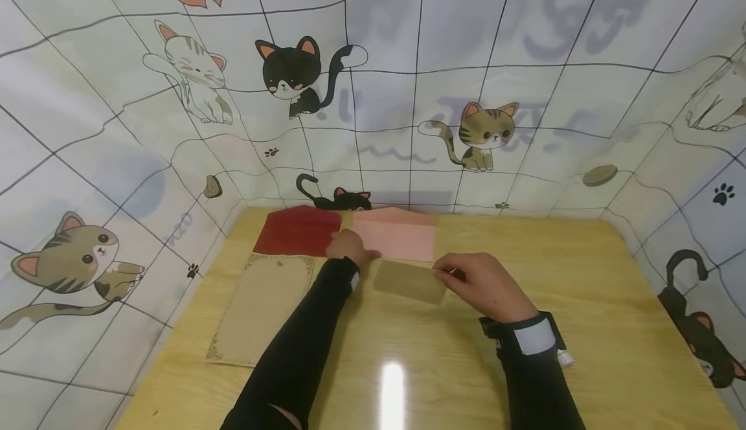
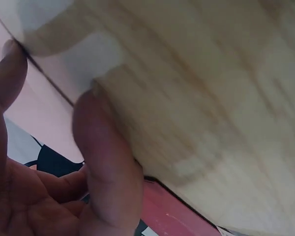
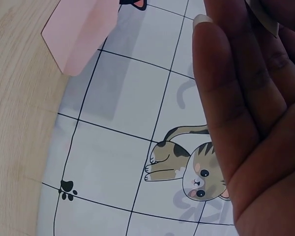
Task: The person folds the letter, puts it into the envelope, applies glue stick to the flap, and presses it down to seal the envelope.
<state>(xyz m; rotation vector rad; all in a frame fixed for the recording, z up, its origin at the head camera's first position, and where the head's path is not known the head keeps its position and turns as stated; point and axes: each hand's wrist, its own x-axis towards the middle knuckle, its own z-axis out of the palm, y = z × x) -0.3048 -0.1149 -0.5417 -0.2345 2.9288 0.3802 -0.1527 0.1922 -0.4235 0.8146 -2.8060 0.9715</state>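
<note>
My right hand (image 1: 486,285) pinches the right end of a small tan paper rectangle (image 1: 405,281), tilted over the table; in the right wrist view its corner (image 3: 264,18) shows between the fingers. My left hand (image 1: 348,247) rests between a red envelope (image 1: 297,232) and a pink envelope (image 1: 396,234), both with flaps toward the wall. In the left wrist view its fingertips touch the table and the edge of the pink envelope (image 2: 44,105), with fingers fairly straight. The thumb lies by the near left corner of the pink envelope.
A beige sheet of letter paper (image 1: 265,307) with an ornate border lies at the left, partly behind my left sleeve. The light wooden table (image 1: 559,268) meets a cat-print cloth (image 1: 384,106) at the back and sides. A bright reflection shows near the front.
</note>
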